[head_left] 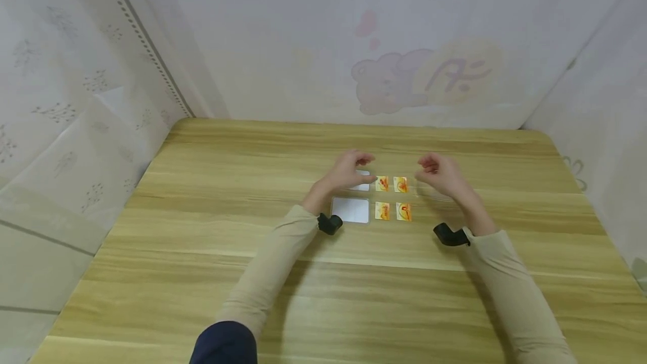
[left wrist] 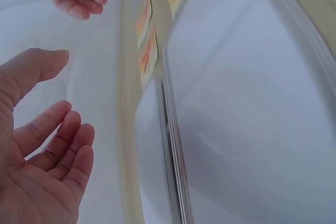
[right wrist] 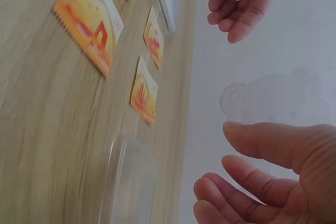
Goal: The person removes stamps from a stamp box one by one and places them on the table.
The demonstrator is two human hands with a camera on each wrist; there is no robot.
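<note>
Several orange-and-yellow postage stamps with toothed edges, among them a front right one (head_left: 404, 212) and a back right one (right wrist: 144, 92), lie apart on the table in two rows. To their left are two white rectangular pieces, a front one (head_left: 351, 210) with a clear rim and a back one (head_left: 361, 186) partly hidden by my hand. My left hand (head_left: 349, 169) hovers above the back piece, fingers loosely bent and holding nothing. My right hand (head_left: 442, 174) is raised over a clear plastic case (right wrist: 131, 182) right of the stamps, thumb and fingers apart, also holding nothing.
The wood-grain table (head_left: 202, 223) reaches back to a pale curtain (head_left: 283, 44) printed with a bear. More pale curtain hangs at both sides. Black wrist mounts (head_left: 330, 224) sit at the sleeve cuffs.
</note>
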